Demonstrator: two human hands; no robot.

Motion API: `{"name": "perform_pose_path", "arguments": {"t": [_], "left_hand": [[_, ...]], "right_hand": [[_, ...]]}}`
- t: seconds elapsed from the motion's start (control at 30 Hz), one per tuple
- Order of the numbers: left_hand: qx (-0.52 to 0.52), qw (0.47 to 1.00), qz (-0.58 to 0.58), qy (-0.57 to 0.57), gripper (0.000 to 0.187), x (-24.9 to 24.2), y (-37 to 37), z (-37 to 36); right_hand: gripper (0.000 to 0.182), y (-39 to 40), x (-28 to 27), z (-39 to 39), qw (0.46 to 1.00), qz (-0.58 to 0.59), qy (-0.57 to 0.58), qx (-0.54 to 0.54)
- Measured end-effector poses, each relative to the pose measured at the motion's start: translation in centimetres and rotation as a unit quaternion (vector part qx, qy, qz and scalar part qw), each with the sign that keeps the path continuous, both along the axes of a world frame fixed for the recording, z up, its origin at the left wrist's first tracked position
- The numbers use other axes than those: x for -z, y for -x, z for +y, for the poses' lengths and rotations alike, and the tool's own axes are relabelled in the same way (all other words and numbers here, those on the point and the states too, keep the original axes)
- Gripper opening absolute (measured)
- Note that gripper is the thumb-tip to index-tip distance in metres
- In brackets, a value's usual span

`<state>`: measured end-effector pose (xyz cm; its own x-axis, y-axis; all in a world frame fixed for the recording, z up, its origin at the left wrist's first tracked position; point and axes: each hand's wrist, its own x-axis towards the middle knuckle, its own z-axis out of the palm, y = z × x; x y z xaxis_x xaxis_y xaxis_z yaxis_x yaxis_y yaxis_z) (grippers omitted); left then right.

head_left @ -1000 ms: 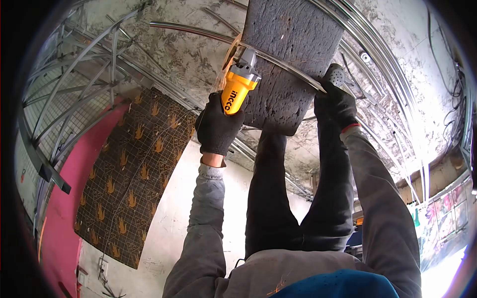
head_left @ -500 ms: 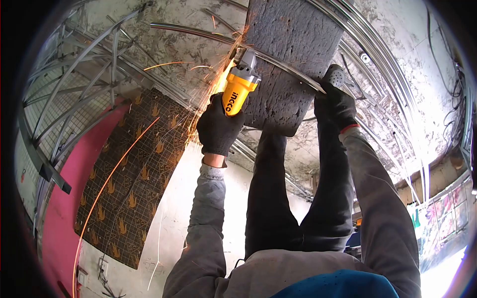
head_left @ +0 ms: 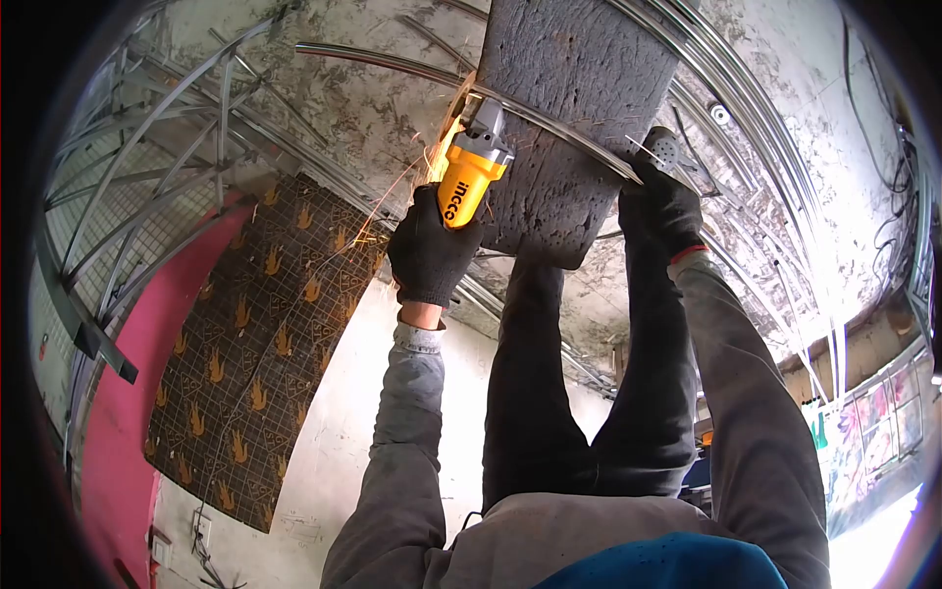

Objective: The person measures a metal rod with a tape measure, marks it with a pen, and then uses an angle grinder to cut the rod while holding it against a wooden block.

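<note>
1. Against half a second ago, the sparks (head_left: 430, 155) are far fewer: the wide spray with long orange streaks is now a thin cluster just beyond and left of the left fingers
2. Both hands are almost exactly where they were; a short white streak (head_left: 643, 147) now shows just beyond the right fingers
3. One left hand (head_left: 432, 253), in a dark glove, has its fingers clamped around the body of one yellow grinder (head_left: 469, 182), whose head points away from those fingers
4. One disc (head_left: 455, 106), seen nearly edge-on, sits beyond the left fingers, at the rod; whether it has cut through, I cannot tell
5. One right hand (head_left: 665, 211), in a matching glove with a red edge, has its fingers closed on the near end of one shiny rod (head_left: 554, 126), which runs from there toward the disc
6. One dark board (head_left: 564, 54) lies beneath the rod, between the two sets of fingers and beyond them
7. Right of the right fingers are one small ring (head_left: 721, 115) and several curved rods (head_left: 756, 118), too bunched to count
8. Left of the left fingers hangs or lies one patterned mat (head_left: 235, 373)
</note>
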<state>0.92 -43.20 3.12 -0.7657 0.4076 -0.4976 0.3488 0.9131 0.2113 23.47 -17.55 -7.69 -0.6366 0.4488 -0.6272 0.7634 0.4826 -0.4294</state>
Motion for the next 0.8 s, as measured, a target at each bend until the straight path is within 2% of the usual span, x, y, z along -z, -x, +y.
{"name": "perform_pose_path", "arguments": {"t": [0.23, 0.3, 0.53, 0.8], "left_hand": [[0.017, 1.000, -0.001, 0.017, 0.054, 0.1, 0.1, -0.2], [-0.024, 0.999, -0.034, -0.028, 0.055, 0.0, 0.2, 0.0], [0.008, 1.000, -0.017, -0.002, 0.055, 0.3, 0.5, -0.3], [-0.025, 0.999, -0.044, 0.001, 0.054, -0.6, 0.6, 0.7]], "right_hand": [[0.042, 0.1, -0.3, 0.0, 1.000, -0.006, 0.007, -0.002], [0.042, 0.2, -0.3, 0.0, 1.000, -0.004, 0.002, -0.004], [0.042, 0.0, -0.1, -0.1, 1.000, 0.004, 0.005, -0.003], [0.042, 0.4, -0.6, 0.2, 1.000, -0.017, 0.011, -0.015]]}}
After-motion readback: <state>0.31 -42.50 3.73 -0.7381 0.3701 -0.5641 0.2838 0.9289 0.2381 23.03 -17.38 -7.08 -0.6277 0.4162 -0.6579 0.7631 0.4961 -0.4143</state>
